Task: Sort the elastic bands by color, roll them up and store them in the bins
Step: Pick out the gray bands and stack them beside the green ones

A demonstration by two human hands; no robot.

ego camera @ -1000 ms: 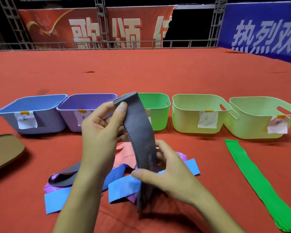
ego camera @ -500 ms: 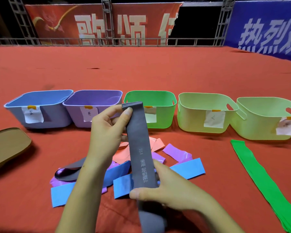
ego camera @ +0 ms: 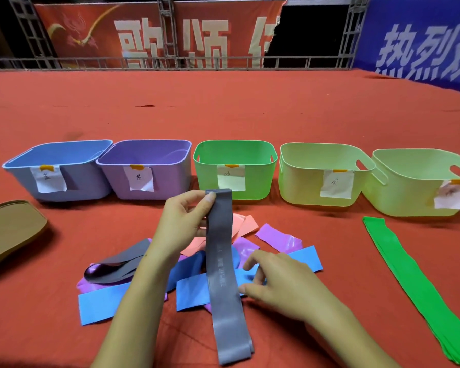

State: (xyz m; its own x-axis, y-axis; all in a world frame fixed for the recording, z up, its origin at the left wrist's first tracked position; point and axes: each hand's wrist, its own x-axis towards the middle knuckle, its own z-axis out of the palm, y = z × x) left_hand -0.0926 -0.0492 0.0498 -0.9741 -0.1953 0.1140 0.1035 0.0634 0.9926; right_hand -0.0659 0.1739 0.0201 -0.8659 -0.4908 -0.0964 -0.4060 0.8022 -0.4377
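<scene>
A long grey elastic band (ego camera: pixel 222 272) hangs straight down toward me over the pile. My left hand (ego camera: pixel 182 221) pinches its top end between thumb and fingers. My right hand (ego camera: pixel 272 281) touches the band's right edge lower down, fingers loosely bent. Under them lies a pile of bands: blue (ego camera: pixel 104 304), purple (ego camera: pixel 278 237), pink (ego camera: pixel 246 221) and another grey one (ego camera: pixel 120 264). Several green bands (ego camera: pixel 414 280) lie stretched out flat on the right. Behind stand a blue bin (ego camera: pixel 59 171), a purple bin (ego camera: pixel 146 171), a green bin (ego camera: pixel 235 168) and two pale yellow-green bins (ego camera: pixel 322 176) (ego camera: pixel 420 181), each with a paper label.
Everything sits on a red cloth surface (ego camera: pixel 223 110). A brown flat lid-like object (ego camera: pixel 11 229) lies at the left edge. Metal railing and banners run along the back.
The grey band has been lowered and pulled out straight toward me, its lower end now lying flat. My right hand let go of its grip and slid to the band's right edge.
</scene>
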